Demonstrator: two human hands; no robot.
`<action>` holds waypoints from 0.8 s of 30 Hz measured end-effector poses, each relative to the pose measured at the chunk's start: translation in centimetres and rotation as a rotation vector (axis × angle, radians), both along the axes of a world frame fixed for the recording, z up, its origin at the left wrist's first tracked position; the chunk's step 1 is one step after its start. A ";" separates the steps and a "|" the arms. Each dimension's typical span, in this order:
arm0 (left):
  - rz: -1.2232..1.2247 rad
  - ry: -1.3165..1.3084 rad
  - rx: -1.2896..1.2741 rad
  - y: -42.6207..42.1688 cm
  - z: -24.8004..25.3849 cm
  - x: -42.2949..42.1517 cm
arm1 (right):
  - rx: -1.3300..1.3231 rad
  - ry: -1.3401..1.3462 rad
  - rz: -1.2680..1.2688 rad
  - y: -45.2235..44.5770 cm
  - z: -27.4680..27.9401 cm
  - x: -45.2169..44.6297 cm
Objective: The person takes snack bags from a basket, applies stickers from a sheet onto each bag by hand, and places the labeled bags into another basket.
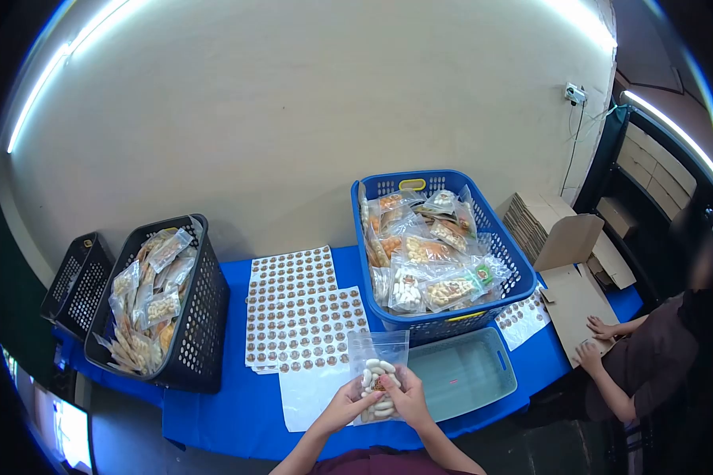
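Both hands hold a clear zip bag of white oval pieces upright at the table's front edge. My left hand grips its left side, the fingers closed on the plastic. My right hand is closed on the right side, its thumb lying on the front near a small round brown sticker. The fingers behind the bag are hidden. Just behind it lie sheets of round brown stickers, with a bare white backing sheet to the left of the bag. A pale green tray sits to the right.
A blue basket full of filled bags stands behind the tray. On the left are a dark basket of bags and a smaller black basket. At right, another person handles cardboard beside stacked flat boxes.
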State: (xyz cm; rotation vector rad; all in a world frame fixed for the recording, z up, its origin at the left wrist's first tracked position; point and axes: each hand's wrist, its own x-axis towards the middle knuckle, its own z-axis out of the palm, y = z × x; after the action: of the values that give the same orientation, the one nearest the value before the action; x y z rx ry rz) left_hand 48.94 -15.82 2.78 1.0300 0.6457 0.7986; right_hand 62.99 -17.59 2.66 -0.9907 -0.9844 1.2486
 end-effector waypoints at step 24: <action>0.046 0.059 -0.021 -2.4 -1.5 6.1 | -0.135 0.216 0.065 -2.8 -1.3 6.2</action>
State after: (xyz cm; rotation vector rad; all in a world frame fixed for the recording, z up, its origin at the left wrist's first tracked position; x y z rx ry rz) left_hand 55.09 -18.19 1.30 1.0253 0.7290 0.8023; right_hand 69.19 -20.36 1.40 -0.9108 -0.7769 1.4589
